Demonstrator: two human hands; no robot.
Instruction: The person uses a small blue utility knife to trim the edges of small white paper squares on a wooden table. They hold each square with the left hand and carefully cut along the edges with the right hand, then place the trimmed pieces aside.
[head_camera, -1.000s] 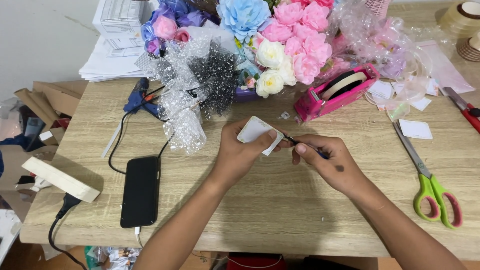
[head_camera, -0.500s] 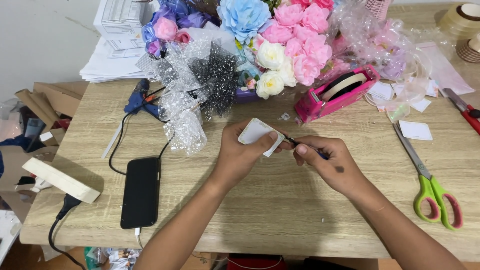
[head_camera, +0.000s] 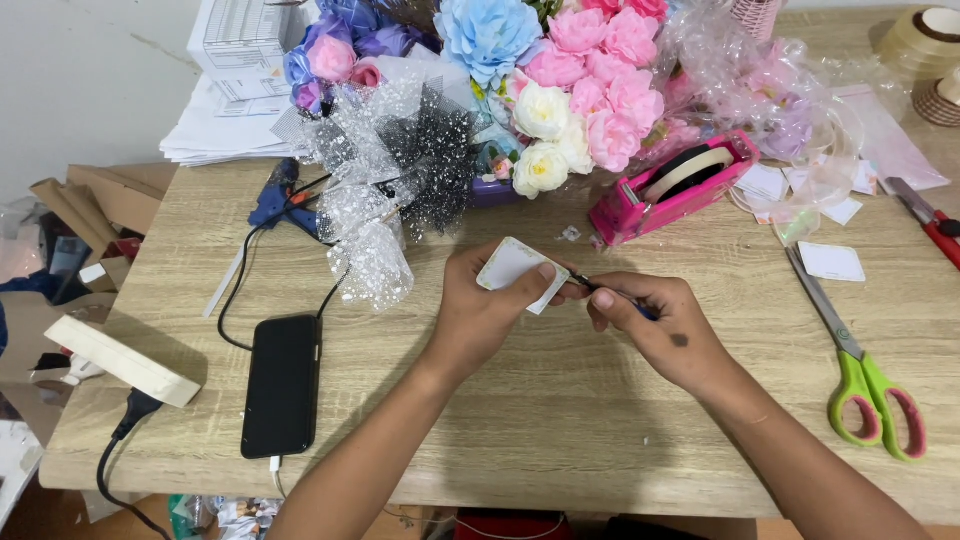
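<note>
My left hand (head_camera: 480, 310) holds a small white card (head_camera: 518, 270) with rounded corners, pinched between thumb and fingers just above the wooden table (head_camera: 560, 440). My right hand (head_camera: 655, 325) grips a thin dark pen (head_camera: 610, 293), and its tip touches the card's right edge. Both hands are near the table's middle, in front of a bunch of pink, white and blue artificial flowers (head_camera: 570, 90).
A black phone (head_camera: 283, 385) on a cable lies at the left, with a blue glue gun (head_camera: 275, 200) behind it. A pink tape dispenser (head_camera: 675, 185) stands behind my hands. Green-handled scissors (head_camera: 855, 370), loose white cards (head_camera: 830, 262) and clear wrapping (head_camera: 780, 90) lie at the right.
</note>
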